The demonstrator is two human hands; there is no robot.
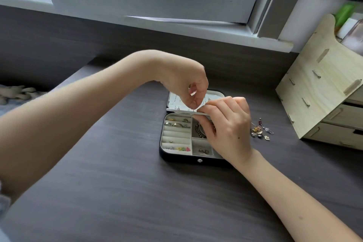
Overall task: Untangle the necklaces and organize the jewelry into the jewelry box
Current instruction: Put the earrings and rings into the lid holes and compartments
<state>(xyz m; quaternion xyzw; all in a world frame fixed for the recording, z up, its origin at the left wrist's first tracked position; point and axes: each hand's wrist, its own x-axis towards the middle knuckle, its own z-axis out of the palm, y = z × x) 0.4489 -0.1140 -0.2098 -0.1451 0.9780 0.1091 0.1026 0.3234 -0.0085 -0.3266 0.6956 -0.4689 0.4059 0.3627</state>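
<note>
Centrally on the bench [117, 182], the jewelry box [200, 160] is lying open — the right grip [227, 127] is holding its white panel [176, 104], the left grip [186, 84] pinching a thin piece [194, 109] above; loose charms [260, 132] are lying beside.

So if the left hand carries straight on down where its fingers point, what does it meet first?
Probably the white panel of the jewelry box, which the right hand holds by its edge; depth is unclear.
</note>
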